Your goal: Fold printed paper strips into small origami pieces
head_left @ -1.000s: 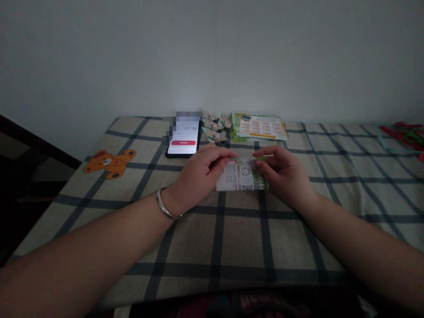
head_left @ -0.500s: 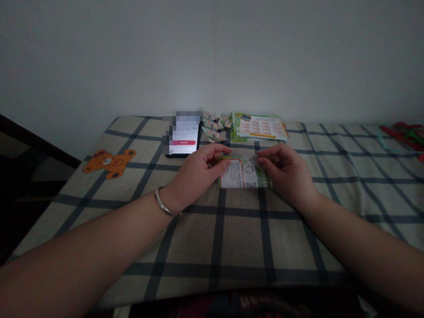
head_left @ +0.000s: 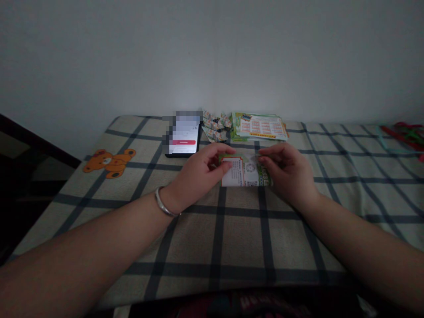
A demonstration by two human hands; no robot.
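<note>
Between my two hands is a small printed paper leaflet (head_left: 239,173), white and green with a red-edged text panel, a round emblem and a square code. My left hand (head_left: 207,165), with a silver bangle (head_left: 163,203) at its wrist, pinches the leaflet's left side between thumb and fingers. On the other side, my right hand (head_left: 288,170) has thumb and fingers closed on its upper right part. The fingers partly cover both side edges. Just beyond lie several folded paper pieces (head_left: 213,126) and a stack of printed sheets (head_left: 260,127).
A lit phone (head_left: 182,137) lies left of the folded pieces. An orange bear cutout (head_left: 111,163) is farther left on the checked tablecloth (head_left: 185,251). Red and green items (head_left: 409,137) sit at the far right. A wall (head_left: 212,53) rises behind the table.
The leaflet's upper part has tilted slightly, showing more of its green top edge. Both hands have barely shifted and keep their hold.
</note>
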